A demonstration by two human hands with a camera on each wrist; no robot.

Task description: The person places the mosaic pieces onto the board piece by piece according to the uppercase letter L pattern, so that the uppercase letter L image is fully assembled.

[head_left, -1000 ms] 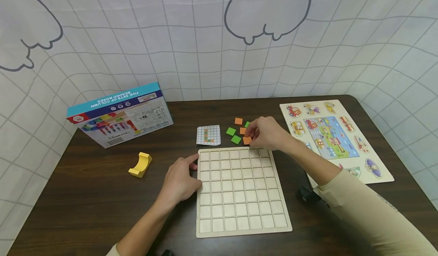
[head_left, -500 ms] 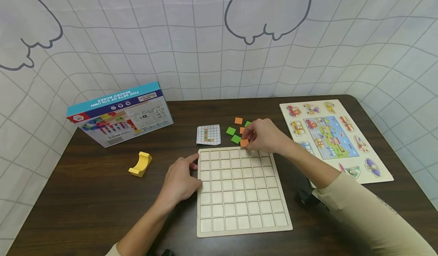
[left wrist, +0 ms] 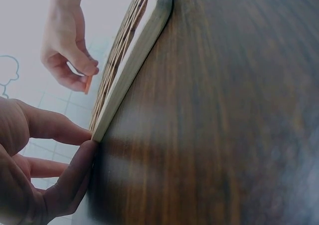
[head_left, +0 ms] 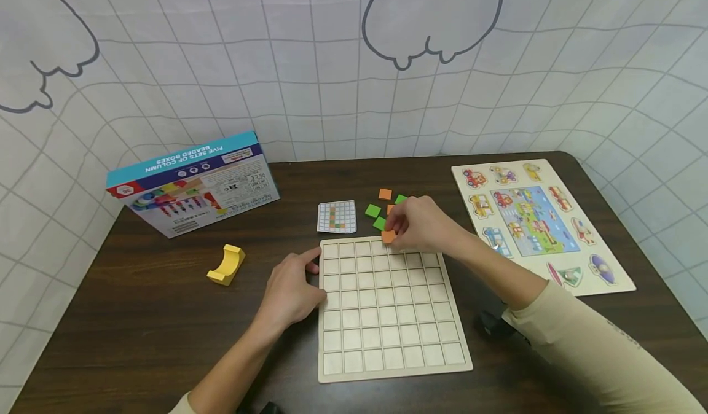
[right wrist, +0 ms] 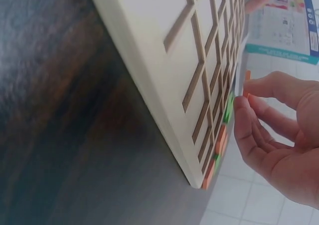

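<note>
Room above grid board (head_left: 394, 316), tiles (head_left: 373, 210) beyond

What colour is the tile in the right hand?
The tile is orange, clearest in the head view.

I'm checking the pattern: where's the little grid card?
In the head view, the grid card lies beyond the board, near its far-left corner, left of the green tiles.

Head view bright, even, mostly sharp. Wrist views dimmer, hazy, soft; glare on tabletop (left wrist: 199, 135) at 4 o'clock left wrist, 10 o'clock right wrist.
</note>
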